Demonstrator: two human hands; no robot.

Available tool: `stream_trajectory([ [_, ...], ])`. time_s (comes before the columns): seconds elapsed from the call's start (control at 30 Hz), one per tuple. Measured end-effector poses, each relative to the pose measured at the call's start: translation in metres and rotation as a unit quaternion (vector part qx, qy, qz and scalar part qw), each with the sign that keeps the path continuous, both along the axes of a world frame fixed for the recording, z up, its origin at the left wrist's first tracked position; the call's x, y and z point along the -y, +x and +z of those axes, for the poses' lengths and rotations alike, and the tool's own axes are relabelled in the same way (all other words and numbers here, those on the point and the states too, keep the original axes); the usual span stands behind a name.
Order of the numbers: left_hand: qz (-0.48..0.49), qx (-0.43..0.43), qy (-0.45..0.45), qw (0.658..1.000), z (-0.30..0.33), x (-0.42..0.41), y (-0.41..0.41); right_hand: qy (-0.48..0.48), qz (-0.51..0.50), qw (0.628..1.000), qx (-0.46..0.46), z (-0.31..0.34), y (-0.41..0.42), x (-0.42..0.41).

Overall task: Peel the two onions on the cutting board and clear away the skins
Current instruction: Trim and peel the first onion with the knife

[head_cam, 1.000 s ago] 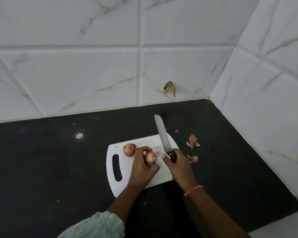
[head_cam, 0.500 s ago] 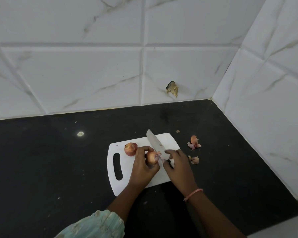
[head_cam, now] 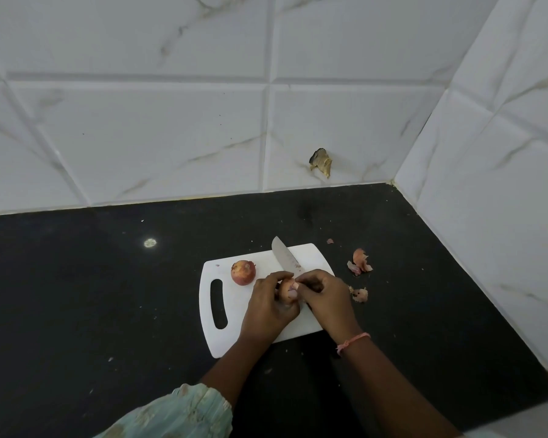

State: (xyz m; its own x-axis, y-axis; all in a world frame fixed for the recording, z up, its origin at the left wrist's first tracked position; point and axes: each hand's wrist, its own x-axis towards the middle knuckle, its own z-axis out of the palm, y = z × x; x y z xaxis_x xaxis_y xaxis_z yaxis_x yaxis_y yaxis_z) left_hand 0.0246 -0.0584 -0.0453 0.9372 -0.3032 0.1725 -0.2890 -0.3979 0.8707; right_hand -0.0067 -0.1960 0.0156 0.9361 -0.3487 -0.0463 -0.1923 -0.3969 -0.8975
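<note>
A white cutting board [head_cam: 231,339] with a handle slot lies on the black counter. One reddish onion [head_cam: 243,272] sits unpeeled on its far left part. My left hand [head_cam: 271,308] grips the second onion [head_cam: 287,289] over the board's middle. My right hand [head_cam: 326,298] holds the knife [head_cam: 284,257], its handle hidden in the fist and its blade pointing away to the upper left. The right thumb presses against the held onion.
Peeled skins lie on the counter right of the board: one pile [head_cam: 359,262] further back, another [head_cam: 359,294] beside my right hand, a small scrap [head_cam: 330,241] behind. White tiled walls close the back and right sides. Counter edge runs at lower right.
The knife blade has swung from pointing straight away to slanting left and lower. My right hand has moved in against the onion held by my left hand.
</note>
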Motion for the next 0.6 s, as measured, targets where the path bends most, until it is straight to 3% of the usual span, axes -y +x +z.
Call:
stream_trajectory([
  [0.2, 0.0, 0.018, 0.012, 1.0, 0.0005, 0.0022, 0.0021, 0.034, -0.005, 0.999, -0.023, -0.0057, 0.0032, 0.0064],
  [0.4, -0.008, 0.024, -0.007, 1.0, 0.0017, -0.0006, 0.0004, 0.196, -0.073, 0.977, -0.027, -0.0039, 0.0046, 0.0047],
  [0.6, -0.012, 0.022, -0.018, 1.0, 0.0024, -0.0016, 0.0003, 0.346, -0.146, 0.926, -0.046, 0.0008, 0.0034, 0.0002],
])
